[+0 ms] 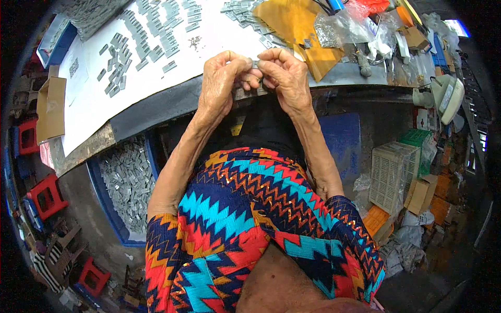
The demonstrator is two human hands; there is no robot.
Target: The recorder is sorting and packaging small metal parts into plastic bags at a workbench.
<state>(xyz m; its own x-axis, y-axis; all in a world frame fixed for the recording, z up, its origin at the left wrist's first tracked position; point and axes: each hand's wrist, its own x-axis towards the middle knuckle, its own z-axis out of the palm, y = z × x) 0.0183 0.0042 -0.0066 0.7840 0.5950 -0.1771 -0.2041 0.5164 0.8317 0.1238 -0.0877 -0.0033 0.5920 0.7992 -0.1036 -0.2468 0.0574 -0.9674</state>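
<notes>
Close together over the table's near edge, my left hand [228,78] and my right hand [286,78] pinch one small grey rectangular piece [255,64] between thumbs and fingers. Most of that piece is hidden by the fingertips. Beyond my left hand, a little heap of tiny brownish metal parts [194,43] lies on the white sheet [156,86]. A single grey piece [169,66] lies to the left of that hand. Farther left, many similar grey pieces [116,65] are spread in rows.
An orange-brown paper sheet [292,26] and plastic bags [378,44] cover the table's right side. A blue-rimmed bin [125,188] full of grey pieces stands below left. Red stools [47,197] are on the left; crates [391,172] are stacked at right.
</notes>
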